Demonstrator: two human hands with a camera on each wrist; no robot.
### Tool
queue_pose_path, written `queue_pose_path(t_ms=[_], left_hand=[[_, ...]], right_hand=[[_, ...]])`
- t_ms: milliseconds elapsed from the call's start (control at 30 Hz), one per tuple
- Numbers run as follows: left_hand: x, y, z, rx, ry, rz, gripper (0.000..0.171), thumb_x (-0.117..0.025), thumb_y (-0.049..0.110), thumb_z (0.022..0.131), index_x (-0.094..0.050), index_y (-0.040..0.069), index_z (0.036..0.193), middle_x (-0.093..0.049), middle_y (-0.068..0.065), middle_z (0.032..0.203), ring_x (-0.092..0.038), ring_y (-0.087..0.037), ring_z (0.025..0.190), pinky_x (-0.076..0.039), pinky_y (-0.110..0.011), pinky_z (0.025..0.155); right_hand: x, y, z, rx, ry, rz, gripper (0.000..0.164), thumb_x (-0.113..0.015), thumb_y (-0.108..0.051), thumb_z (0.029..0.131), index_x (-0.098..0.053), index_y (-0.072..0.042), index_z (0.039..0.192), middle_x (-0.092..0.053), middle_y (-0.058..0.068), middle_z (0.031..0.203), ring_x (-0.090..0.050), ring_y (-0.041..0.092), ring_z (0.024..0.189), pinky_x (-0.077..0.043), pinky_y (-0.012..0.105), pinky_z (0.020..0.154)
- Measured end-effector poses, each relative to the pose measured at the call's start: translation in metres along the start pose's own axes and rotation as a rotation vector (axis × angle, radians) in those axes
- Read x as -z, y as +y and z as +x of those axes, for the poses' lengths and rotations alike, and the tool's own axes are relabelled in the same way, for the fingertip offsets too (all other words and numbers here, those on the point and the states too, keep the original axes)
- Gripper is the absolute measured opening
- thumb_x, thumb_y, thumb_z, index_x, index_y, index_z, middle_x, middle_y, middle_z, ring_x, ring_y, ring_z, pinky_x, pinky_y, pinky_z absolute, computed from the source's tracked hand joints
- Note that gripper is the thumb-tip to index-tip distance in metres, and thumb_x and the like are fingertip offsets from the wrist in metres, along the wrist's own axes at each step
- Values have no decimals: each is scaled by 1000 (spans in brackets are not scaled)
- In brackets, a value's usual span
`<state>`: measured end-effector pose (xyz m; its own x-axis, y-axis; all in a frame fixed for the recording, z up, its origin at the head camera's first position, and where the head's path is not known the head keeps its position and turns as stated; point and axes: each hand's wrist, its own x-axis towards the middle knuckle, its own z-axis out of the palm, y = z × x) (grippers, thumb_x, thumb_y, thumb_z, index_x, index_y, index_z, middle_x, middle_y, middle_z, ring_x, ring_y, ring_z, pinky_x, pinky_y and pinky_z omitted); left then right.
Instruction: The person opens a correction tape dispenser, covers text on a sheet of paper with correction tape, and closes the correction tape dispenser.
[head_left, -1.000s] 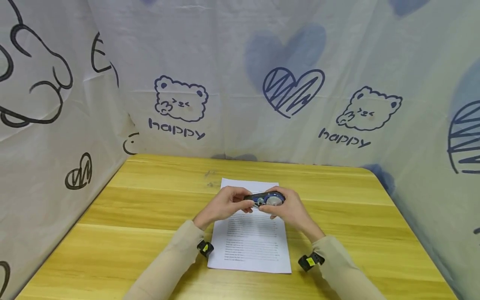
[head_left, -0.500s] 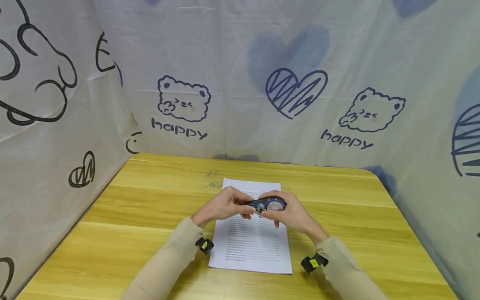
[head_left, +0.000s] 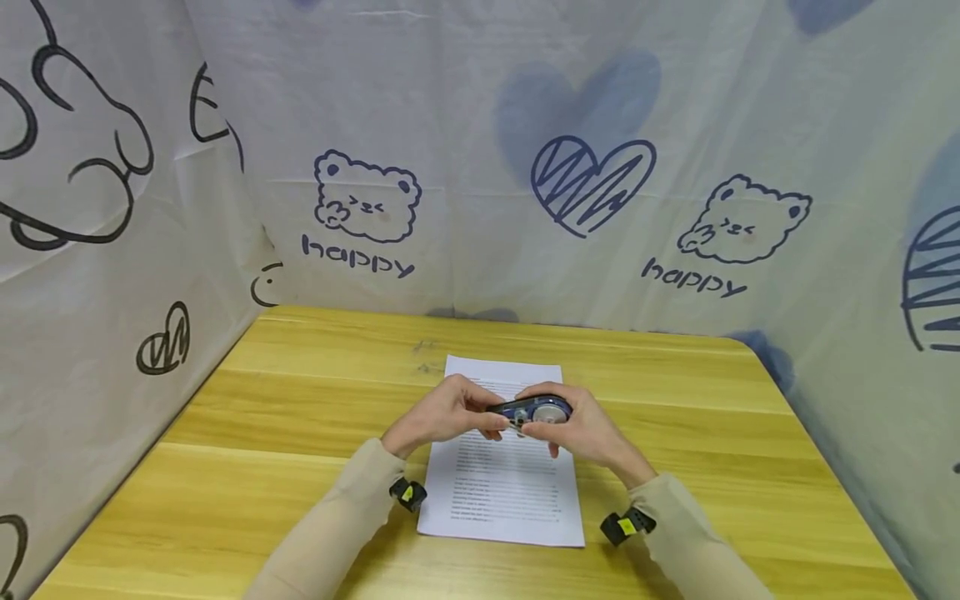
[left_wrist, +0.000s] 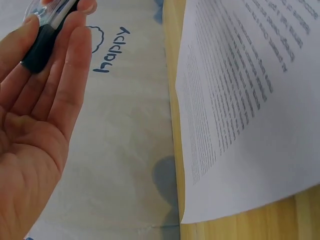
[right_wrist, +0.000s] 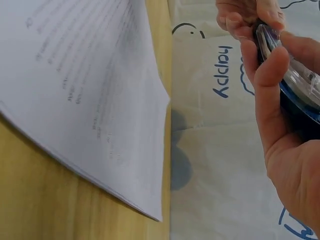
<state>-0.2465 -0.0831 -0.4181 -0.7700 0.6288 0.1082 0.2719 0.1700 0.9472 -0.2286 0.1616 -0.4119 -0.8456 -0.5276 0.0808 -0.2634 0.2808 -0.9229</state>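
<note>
A dark blue correction tape dispenser [head_left: 550, 412] with a clear side and a pale round spool is held over the printed sheets [head_left: 510, 496] in the head view. My right hand [head_left: 588, 427] grips its wide rounded end, thumb along the near side. At the narrow end, my left hand [head_left: 450, 410] pinches the dark tip between thumb and fingers. The left wrist view shows this dark end [left_wrist: 40, 50] between thumb and fingertips. In the right wrist view the clear side [right_wrist: 300, 80] faces the thumb, and the palm hides part of the body.
The sheets lie as a thin stack on a yellow wood-grain table [head_left: 300, 392], below both hands. A pale cloth [head_left: 480, 108] printed with hearts and bears hangs behind the table and along its sides. Black bands [head_left: 628, 525] sit at both wrists.
The dispenser and right hand have dropped slightly in the head view, and the right thumb lies a little differently along it. Both hands keep their hold; over the last half second almost nothing differs.
</note>
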Motion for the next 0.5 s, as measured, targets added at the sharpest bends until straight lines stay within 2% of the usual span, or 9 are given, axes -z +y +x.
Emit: queue_pose_path(t_ms=[133, 300, 400, 500], left_hand=[[-2, 2, 0, -3, 40, 43, 20, -71, 19, 91, -75, 8, 107, -76, -9, 86, -71, -41, 79, -57, -55, 75], [-5, 3, 1, -9, 119, 101, 21, -73, 25, 90, -76, 10, 105, -76, -6, 81, -72, -33, 74, -58, -53, 72], [-5, 2, 1, -15, 105, 71, 20, -73, 22, 90, -76, 8, 104, -76, -10, 83, -72, -34, 74, -58, -54, 72], [-2, 2, 0, -15, 60, 19, 19, -72, 16, 90, -76, 6, 105, -75, -17, 88, -71, -40, 76, -57, -56, 73]], right_hand=[[0, 1, -1, 6, 28, 16, 37, -73, -22, 89, -64, -16, 125, -66, 16, 108, -60, 27, 57, -55, 48, 52], [-1, 3, 0, 46, 68, 23, 37, -71, -17, 91, -63, -11, 126, -65, 18, 110, -60, 34, 61, -55, 44, 51], [-1, 2, 0, 36, 67, 10, 36, -73, -21, 90, -64, -15, 124, -65, 17, 108, -60, 33, 60, -55, 48, 51], [-1, 2, -2, 16, 52, 10, 37, -74, -24, 89, -65, -18, 124, -66, 16, 107, -59, 27, 55, -54, 52, 52]])
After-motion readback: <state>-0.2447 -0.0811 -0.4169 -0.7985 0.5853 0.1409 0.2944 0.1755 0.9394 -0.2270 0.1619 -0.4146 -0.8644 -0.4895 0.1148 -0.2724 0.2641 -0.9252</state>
